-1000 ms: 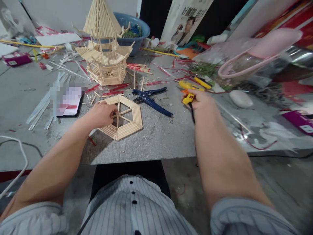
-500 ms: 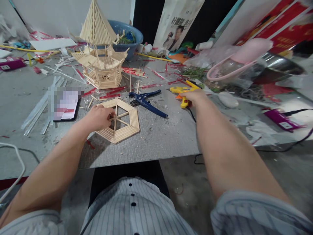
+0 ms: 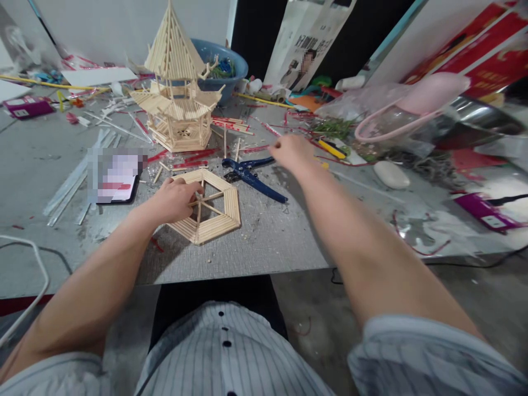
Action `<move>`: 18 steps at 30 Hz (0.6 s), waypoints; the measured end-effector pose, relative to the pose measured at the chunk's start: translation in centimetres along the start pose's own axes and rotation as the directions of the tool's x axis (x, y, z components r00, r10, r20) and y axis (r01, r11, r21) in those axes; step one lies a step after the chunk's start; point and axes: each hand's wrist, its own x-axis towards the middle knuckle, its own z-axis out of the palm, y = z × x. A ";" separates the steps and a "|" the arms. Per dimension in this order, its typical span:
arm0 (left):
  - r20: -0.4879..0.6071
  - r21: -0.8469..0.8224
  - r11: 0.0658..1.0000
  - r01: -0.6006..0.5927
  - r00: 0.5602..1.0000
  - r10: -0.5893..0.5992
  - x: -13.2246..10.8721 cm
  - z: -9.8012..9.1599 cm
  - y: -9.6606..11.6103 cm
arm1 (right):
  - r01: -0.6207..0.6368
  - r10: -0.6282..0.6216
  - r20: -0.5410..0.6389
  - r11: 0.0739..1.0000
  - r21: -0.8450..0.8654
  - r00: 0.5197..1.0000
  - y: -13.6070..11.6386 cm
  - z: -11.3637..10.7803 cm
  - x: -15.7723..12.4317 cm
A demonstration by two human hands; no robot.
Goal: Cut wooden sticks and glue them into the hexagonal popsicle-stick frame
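Pinching the thin cross-sticks at the middle of the wooden hexagon frame [image 3: 223, 212], the left hand [image 3: 173, 201] sits closest to the person, fingers closed on those sticks. The frame itself lies flat on the grey desk [image 3: 268, 236]. Just right of the frame lie blue pliers [image 3: 251, 173]. Left of the frame, a phone [image 3: 115, 176] rests face up among loose clear strips. Beyond the pliers, further right of the frame, the right hand [image 3: 291, 151] hangs above the desk, blurred, fingers curled; I cannot tell whether it grips anything. Behind the frame stands a stick pagoda [image 3: 175, 93], upright, and behind that a blue basin [image 3: 231, 63].
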 end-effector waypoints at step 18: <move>-0.051 -0.056 0.992 -0.117 0.992 0.114 -0.5 -0.3 -0.4 | 0.064 -0.074 0.131 0.995 0.079 0.989 -7.8 0.9 3.1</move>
